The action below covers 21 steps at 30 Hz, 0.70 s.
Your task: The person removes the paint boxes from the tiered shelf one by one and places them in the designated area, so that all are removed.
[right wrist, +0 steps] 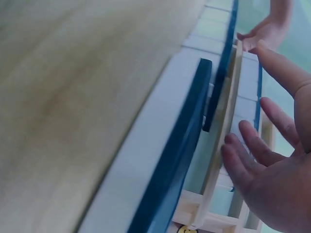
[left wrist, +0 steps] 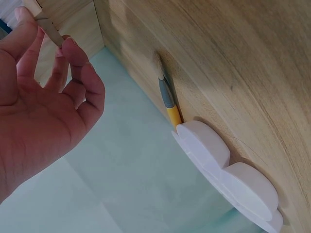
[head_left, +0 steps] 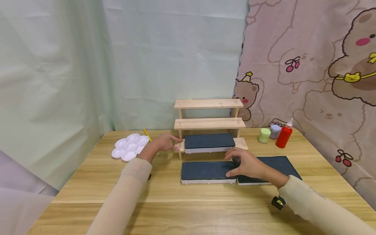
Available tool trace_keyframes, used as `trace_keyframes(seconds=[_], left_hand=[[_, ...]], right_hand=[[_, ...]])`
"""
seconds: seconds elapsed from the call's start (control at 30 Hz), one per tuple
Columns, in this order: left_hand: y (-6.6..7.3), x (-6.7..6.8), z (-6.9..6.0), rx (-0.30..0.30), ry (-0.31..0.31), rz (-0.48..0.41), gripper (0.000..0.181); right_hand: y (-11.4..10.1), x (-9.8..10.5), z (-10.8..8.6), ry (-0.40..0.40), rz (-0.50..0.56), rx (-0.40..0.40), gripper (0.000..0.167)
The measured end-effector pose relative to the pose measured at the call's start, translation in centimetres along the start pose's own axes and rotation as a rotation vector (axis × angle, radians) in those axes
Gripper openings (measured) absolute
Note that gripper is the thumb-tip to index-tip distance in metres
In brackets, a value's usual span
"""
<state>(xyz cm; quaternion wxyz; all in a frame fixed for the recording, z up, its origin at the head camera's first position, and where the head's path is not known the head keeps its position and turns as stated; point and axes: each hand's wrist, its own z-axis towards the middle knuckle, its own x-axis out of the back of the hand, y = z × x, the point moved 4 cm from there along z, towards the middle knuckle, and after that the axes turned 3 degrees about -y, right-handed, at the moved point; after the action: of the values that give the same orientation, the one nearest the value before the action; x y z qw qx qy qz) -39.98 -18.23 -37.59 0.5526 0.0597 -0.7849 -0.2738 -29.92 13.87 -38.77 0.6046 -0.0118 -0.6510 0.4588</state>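
Note:
A stepped wooden shelf (head_left: 209, 123) stands at the back of the table. With thumb and fingers, my left hand (head_left: 164, 142) pinches the left end of its lowest board (left wrist: 50, 32). On that board lies a long white box with a dark blue lid (head_left: 210, 141). A second such box (head_left: 208, 170) lies on the table in front of the shelf. My right hand (head_left: 246, 164) hangs with spread, lightly bent fingers over this box's right end, holding nothing. Partly hidden behind it is a wider white box with a dark lid (head_left: 277, 165).
To the left lies a white flower-shaped palette (head_left: 131, 146) beside a yellow-handled paintbrush (left wrist: 168, 97). A red squeeze bottle (head_left: 284, 136), a green jar (head_left: 264, 135) and a lavender jar (head_left: 274, 131) stand at the back right. Curtains hang behind the table.

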Motion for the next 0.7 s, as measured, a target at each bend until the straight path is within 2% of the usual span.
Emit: trace_keyframes(seconds=[0.33, 0.53, 0.7], left_hand=[[-0.1, 0.0, 0.1, 0.002, -0.006, 0.004, 0.050], [-0.2, -0.2, 0.2, -0.002, -0.004, -0.014, 0.049], [-0.1, -0.1, 0.0, 0.000, -0.002, -0.015, 0.050]], right_hand=[[-0.7, 1.6, 0.4, 0.136, 0.007, 0.078, 0.042], [-0.7, 2.2, 0.7, 0.201, 0.026, 0.078, 0.039], [-0.3, 2.7, 1.3, 0.264, -0.018, 0.086, 0.040]])
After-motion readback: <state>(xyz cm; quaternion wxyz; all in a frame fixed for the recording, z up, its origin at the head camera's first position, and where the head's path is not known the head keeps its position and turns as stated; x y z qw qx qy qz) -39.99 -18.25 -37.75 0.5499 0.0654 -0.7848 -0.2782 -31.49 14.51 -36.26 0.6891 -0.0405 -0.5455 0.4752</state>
